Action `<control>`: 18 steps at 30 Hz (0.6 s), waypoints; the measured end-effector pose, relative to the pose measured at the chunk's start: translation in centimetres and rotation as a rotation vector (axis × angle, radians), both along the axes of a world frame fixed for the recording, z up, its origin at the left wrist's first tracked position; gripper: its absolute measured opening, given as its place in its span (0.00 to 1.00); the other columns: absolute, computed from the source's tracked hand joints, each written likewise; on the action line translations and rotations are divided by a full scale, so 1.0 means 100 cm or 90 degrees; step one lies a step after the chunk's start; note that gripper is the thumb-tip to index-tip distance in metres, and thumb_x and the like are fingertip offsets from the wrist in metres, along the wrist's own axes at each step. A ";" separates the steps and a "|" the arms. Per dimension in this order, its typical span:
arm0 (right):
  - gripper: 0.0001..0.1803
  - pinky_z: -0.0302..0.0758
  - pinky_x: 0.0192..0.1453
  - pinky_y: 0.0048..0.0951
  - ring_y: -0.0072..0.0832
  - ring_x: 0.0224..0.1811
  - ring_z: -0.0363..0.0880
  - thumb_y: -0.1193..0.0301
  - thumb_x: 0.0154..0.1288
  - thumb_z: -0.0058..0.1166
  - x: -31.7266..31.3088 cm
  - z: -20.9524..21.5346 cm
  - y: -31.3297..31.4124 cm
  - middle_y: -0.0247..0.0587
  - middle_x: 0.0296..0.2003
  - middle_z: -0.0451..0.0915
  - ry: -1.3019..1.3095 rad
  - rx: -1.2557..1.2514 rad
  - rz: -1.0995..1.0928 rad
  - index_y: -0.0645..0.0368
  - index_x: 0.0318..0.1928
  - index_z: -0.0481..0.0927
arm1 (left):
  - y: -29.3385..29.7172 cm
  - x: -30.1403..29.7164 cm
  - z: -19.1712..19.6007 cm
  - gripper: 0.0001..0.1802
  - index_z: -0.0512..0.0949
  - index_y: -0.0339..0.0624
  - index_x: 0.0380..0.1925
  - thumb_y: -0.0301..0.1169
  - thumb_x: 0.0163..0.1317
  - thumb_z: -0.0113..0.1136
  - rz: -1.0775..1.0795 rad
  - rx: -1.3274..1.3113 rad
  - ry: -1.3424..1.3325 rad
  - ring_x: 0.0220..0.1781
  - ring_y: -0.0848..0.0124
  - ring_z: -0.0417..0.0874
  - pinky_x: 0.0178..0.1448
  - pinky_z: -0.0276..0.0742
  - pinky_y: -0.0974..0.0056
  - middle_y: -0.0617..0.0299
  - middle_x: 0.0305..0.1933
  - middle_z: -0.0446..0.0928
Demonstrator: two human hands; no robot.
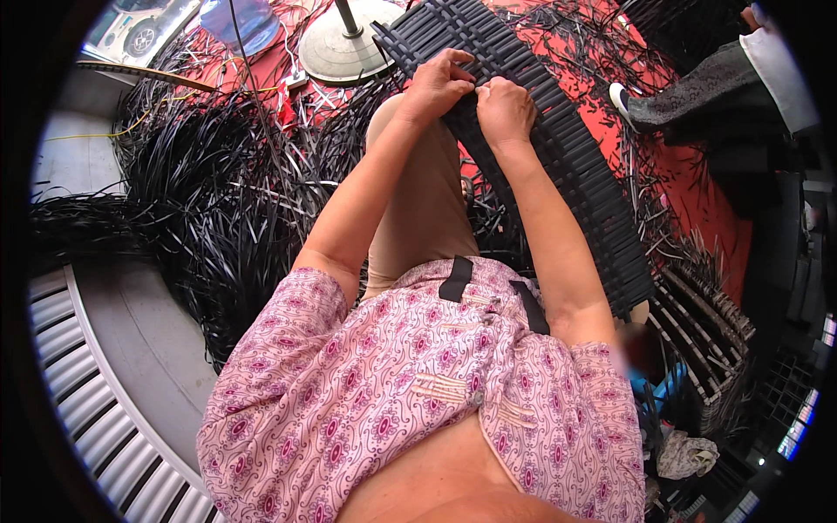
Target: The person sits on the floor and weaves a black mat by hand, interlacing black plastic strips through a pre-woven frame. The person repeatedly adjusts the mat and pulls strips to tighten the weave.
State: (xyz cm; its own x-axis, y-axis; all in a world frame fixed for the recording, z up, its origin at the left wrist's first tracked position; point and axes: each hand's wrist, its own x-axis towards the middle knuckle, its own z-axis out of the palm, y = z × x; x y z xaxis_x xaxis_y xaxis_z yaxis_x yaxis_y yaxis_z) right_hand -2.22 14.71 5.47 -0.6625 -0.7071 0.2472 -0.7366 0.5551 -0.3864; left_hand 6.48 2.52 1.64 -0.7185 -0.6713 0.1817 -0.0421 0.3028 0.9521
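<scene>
A long black woven panel (586, 179), made of close-set dark bars with flat strips laced through them, slants from the top middle down to the right of my lap. Over its upper part, my left hand (438, 85) is closed in a pinch, thumb and fingertips together. Just to its right, my right hand (506, 112) is curled with the thumb against the forefinger. The fingertips of both hands nearly meet at the weave. Whatever they pinch is too small or too covered to make out. My trouser leg (418, 192) is beneath the left forearm.
Heaps of loose black strips (218, 192) cover the left side and spread over the red floor (697, 196). A round stand base (344, 44) is behind the panel. Another person's dark-clad leg (689, 91) reaches in at right. A slatted woven piece (702, 327) stands right.
</scene>
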 end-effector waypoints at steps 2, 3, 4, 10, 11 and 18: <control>0.13 0.83 0.48 0.51 0.54 0.41 0.89 0.61 0.69 0.62 0.000 -0.003 0.001 0.55 0.34 0.88 -0.002 -0.011 -0.001 0.58 0.37 0.89 | 0.002 0.000 -0.003 0.27 0.80 0.40 0.58 0.23 0.56 0.68 0.016 0.002 0.015 0.44 0.68 0.91 0.54 0.85 0.65 0.56 0.42 0.90; 0.12 0.82 0.49 0.52 0.55 0.41 0.88 0.61 0.70 0.62 0.000 -0.004 0.001 0.55 0.34 0.88 -0.004 -0.016 -0.001 0.57 0.38 0.89 | 0.004 0.000 -0.004 0.27 0.80 0.40 0.58 0.23 0.56 0.69 0.023 -0.005 0.018 0.44 0.69 0.91 0.54 0.85 0.65 0.56 0.42 0.90; 0.13 0.82 0.48 0.52 0.55 0.41 0.88 0.61 0.70 0.62 0.000 -0.006 0.002 0.55 0.34 0.88 0.004 -0.013 0.000 0.57 0.38 0.88 | 0.007 0.001 -0.005 0.27 0.80 0.40 0.58 0.23 0.55 0.69 0.029 -0.012 0.021 0.44 0.69 0.91 0.54 0.85 0.65 0.56 0.42 0.90; 0.13 0.83 0.46 0.51 0.54 0.40 0.88 0.61 0.71 0.62 -0.002 -0.011 0.004 0.54 0.33 0.88 0.013 -0.028 0.017 0.58 0.38 0.87 | -0.001 -0.004 -0.013 0.24 0.81 0.37 0.57 0.24 0.58 0.69 0.003 0.073 0.044 0.44 0.71 0.90 0.53 0.85 0.66 0.56 0.41 0.89; 0.14 0.83 0.46 0.50 0.54 0.40 0.88 0.60 0.70 0.63 -0.002 -0.009 0.004 0.54 0.32 0.88 0.012 -0.030 0.022 0.58 0.38 0.87 | -0.003 -0.005 -0.013 0.24 0.81 0.36 0.56 0.24 0.58 0.69 -0.005 0.104 0.052 0.44 0.71 0.90 0.52 0.84 0.66 0.56 0.41 0.89; 0.19 0.83 0.53 0.48 0.53 0.48 0.87 0.69 0.60 0.72 0.008 -0.002 0.017 0.58 0.43 0.86 -0.061 -0.167 0.081 0.63 0.49 0.82 | -0.017 -0.002 -0.013 0.20 0.82 0.33 0.52 0.24 0.59 0.70 -0.018 0.196 0.054 0.37 0.74 0.85 0.45 0.83 0.69 0.59 0.39 0.86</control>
State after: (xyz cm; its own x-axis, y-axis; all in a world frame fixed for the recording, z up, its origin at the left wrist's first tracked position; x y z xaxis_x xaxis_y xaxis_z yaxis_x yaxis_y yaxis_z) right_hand -1.40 16.43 5.32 -0.6022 -0.7059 0.3730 -0.7468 0.3327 -0.5759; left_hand 6.30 0.83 0.35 -0.7284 -0.6844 0.0326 0.0454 -0.0008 0.9990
